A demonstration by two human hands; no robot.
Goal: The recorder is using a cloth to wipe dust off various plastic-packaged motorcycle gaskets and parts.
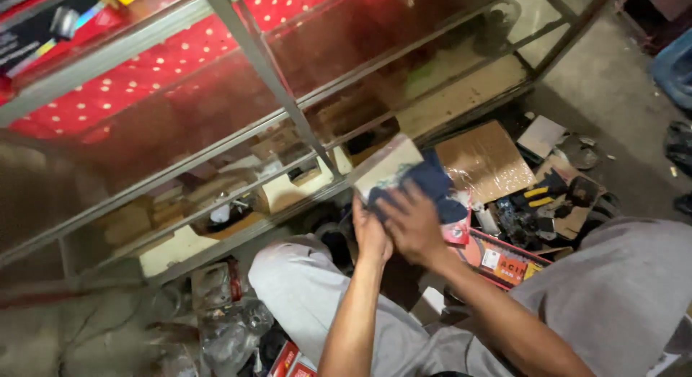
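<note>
My left hand (370, 233) grips the lower edge of a small pale cardboard box (384, 165), held up in front of a glass display case. My right hand (414, 222) presses a dark blue cloth (435, 184) against the box's right side, fingers spread over the cloth. Both forearms come up from the bottom of the view, between my knees in grey trousers (303, 290).
The glass case with a metal frame (285, 96) fills the left and top; inside are shelves with boxes over a red dotted lining. On the floor at right lie a flat cardboard sheet (483, 161), red packets (501, 258), yellow-handled pliers (537, 197) and clutter. Plastic bags (227, 326) lie lower left.
</note>
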